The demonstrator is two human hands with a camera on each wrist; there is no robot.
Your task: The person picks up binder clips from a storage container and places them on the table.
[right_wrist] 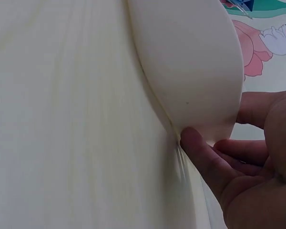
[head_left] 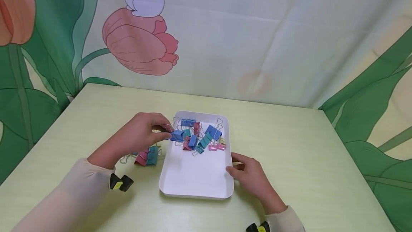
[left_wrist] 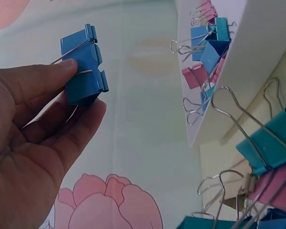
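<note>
My left hand pinches a blue binder clip between thumb and fingers, above the left rim of a white tray. Inside the tray's far half lie several blue, teal, pink and yellow binder clips, among them a teal clip and a pink clip. At the tray's right edge my right hand holds the side wall, with thumb and fingers about it, also seen in the right wrist view. More binder clips, including a teal one and a pink one, sit on the table left of the tray, partly behind my left forearm.
The pale table extends on both sides of the tray. Behind it hangs a curtain printed with tulips and a white animal. Wire handles of the loose clips stick up beside the tray's left wall.
</note>
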